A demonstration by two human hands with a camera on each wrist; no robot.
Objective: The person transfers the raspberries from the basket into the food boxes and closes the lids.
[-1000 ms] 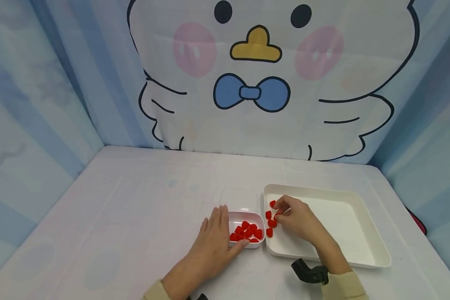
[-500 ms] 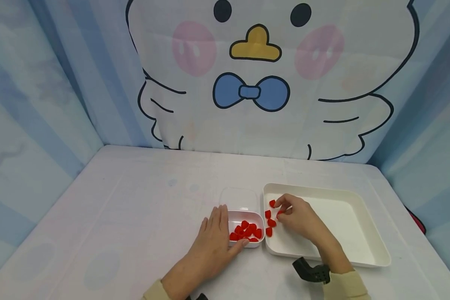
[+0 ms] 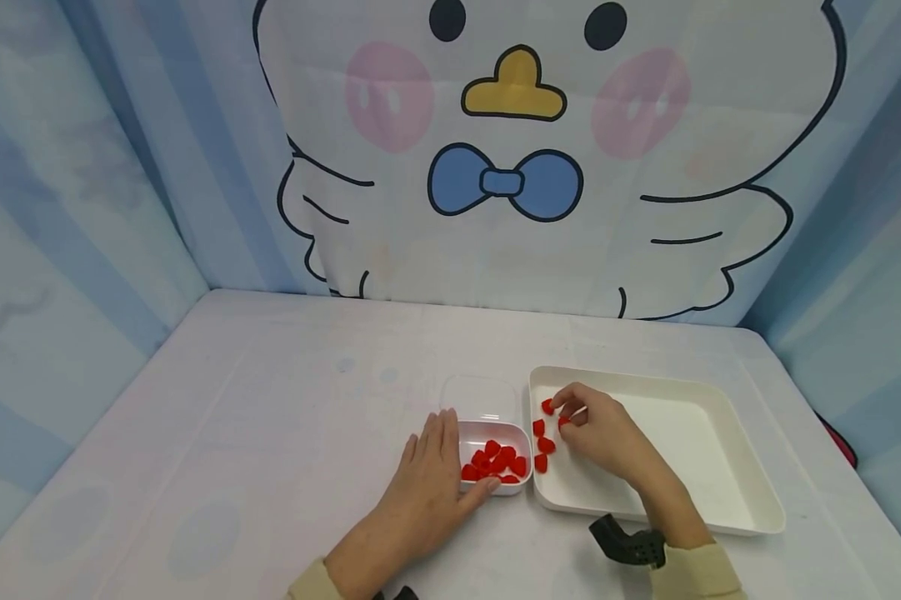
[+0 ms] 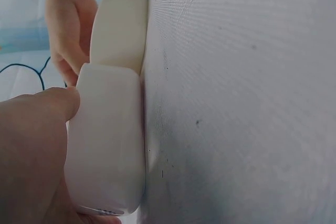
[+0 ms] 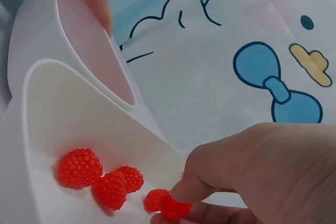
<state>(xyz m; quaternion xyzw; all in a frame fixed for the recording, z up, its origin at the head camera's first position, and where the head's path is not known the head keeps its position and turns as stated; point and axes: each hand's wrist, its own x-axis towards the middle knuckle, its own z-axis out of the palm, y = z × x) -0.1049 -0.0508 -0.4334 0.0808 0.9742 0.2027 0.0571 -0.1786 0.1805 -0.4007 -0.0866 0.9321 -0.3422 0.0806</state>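
My right hand is over the left part of a cream tray, pinching a red raspberry between thumb and fingers. Several other raspberries lie along the tray's left side; one sits right behind the pinched one in the right wrist view. Left of the tray stands a small white box with several raspberries in it. My left hand rests against the box's left side with straight fingers, its thumb on the near rim. In the left wrist view, the box's outer wall hides its contents.
A clear lid lies behind the box, seemingly joined to it. The tray's left edge stands close beside the box. A white cloth covers the table. Printed curtains enclose the back and sides.
My right hand has shifted slightly back and right, carrying the pinched raspberry away from the others in the tray. My left hand and the box have stayed put.
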